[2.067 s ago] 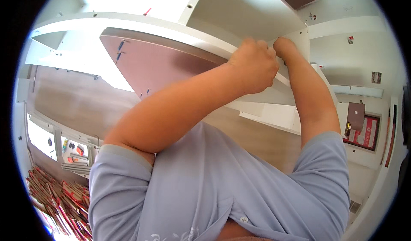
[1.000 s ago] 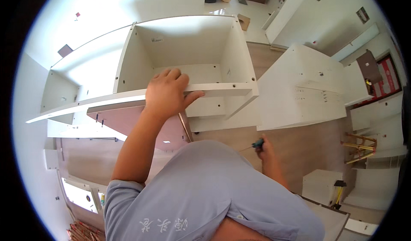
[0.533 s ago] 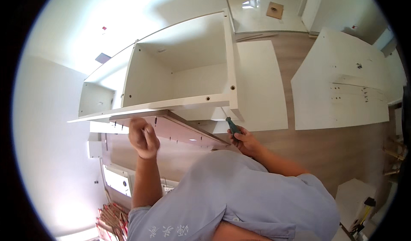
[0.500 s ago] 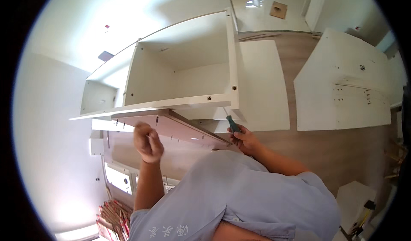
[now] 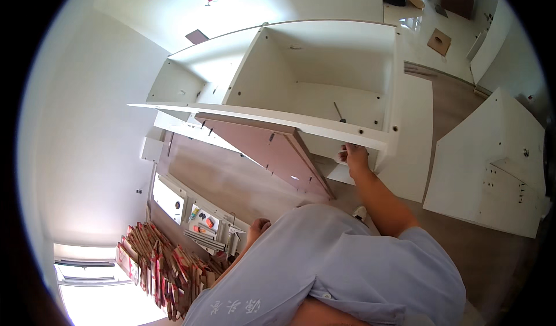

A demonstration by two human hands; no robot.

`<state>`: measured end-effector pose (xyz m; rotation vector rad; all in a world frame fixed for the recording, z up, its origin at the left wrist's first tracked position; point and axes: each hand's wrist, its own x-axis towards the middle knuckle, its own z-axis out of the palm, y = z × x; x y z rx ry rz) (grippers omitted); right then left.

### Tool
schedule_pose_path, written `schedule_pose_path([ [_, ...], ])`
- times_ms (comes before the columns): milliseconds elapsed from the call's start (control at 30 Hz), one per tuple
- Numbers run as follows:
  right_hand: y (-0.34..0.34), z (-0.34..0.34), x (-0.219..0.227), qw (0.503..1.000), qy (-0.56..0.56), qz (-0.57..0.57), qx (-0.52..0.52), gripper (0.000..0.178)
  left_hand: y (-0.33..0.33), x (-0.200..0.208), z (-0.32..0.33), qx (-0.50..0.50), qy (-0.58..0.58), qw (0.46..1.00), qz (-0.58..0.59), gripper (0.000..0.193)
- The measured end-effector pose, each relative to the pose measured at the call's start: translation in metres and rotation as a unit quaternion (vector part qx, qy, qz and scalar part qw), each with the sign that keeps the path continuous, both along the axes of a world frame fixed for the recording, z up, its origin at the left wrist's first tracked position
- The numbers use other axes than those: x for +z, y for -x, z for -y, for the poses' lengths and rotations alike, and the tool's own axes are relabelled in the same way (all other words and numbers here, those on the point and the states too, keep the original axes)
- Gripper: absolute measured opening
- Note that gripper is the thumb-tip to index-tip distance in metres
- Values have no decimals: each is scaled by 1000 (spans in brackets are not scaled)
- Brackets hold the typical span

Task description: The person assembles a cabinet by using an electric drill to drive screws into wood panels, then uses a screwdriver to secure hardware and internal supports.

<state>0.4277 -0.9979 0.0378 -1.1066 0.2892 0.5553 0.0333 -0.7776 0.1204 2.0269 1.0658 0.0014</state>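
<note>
A white cabinet carcass (image 5: 324, 48) with open compartments fills the upper middle. My right hand (image 5: 354, 154) is at its near right corner, just below the long white front rail (image 5: 284, 120), fingers curled. What they hold, if anything, is hidden. A screwdriver (image 5: 338, 111) shows inside the large compartment, its shaft pointing away and its dark handle partly hidden behind the rail. Whether it reaches my right hand cannot be told. My left hand (image 5: 259, 229) is low beside my shirt, fingers curled and partly hidden. A brownish-pink panel with small dark fittings (image 5: 260, 146) leans below the rail.
White boards (image 5: 498, 158) lie at the right. A small board with tools and metal strips (image 5: 205, 224) lies lower left, near bundled red and brown strips (image 5: 162, 268). A brown square piece with a hole (image 5: 439, 42) lies on the far tiled floor.
The view has swung left, so the cabinet appears farther right. My left hand has dropped from near the panel to my side. The screwdriver now shows inside the compartment; earlier my right hand held it below the rail.
</note>
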Motion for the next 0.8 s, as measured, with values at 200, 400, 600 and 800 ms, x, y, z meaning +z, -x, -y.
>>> schedule_pose_path([
  [200,4,-15,19,990,137,41,1,30,6,-14,-69,-48,100,993,-35,28],
  [400,86,1,12,965,215,123,-84,40,-45,-56,-156,-142,159,976,38,25],
  [600,202,-35,42,964,250,38,79,23,-147,-11,-187,-349,240,906,-16,28],
  [800,240,-99,94,991,2,-129,42,35,-205,39,-101,-643,156,749,37,36],
])
